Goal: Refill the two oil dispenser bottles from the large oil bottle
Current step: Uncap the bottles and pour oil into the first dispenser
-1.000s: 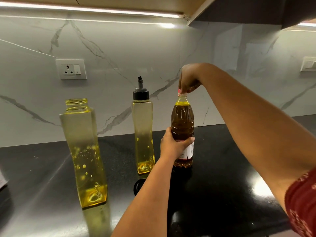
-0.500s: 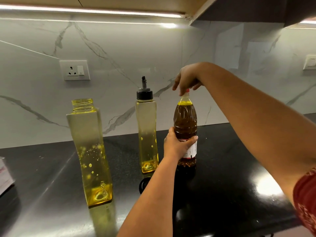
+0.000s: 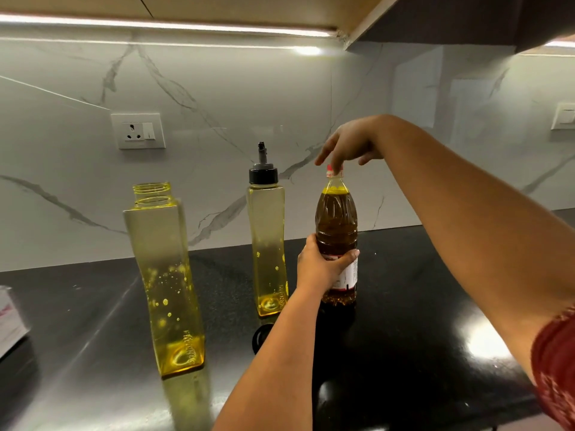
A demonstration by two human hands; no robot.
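The oil bottle (image 3: pixel 336 234) stands upright on the counter (image 3: pixel 420 306), just right of the capped dispenser (image 3: pixel 267 237). It is full nearly to the neck with dark amber oil. The left hand (image 3: pixel 323 265) grips its body at label height, fingers wrapped round the front. The right hand (image 3: pixel 350 147) is above the red cap (image 3: pixel 334 171), with fingertips pinching it from above and the index finger extended to the side. Judged from this, the current step is working the cap; whether it is being loosened or tightened cannot be told.

Task progress: early.
- The open dispenser (image 3: pixel 165 275), nearest the camera on the left, has no cap. It holds only a shallow layer of yellow oil at the base, with droplets on the walls.
- The capped dispenser carries its black spout cap (image 3: pixel 263 172) and is also nearly empty.
- A black ring-shaped object (image 3: pixel 259 337), probably the removed cap, lies on the counter partly hidden behind the left forearm.

Remaining, as judged: pour into both dispensers, uncap the second one first, refit all caps.

Surface and room: the counter is glossy black stone that reflects the lighting. The backsplash (image 3: pixel 217 104) is white marble-patterned panel. A socket (image 3: pixel 137 131) is mounted on it at left, and a switch (image 3: pixel 563 116) at far right. An LED strip (image 3: pixel 155 24) runs under the wooden cabinet. A white packet (image 3: pixel 9 321) sits at the left edge.
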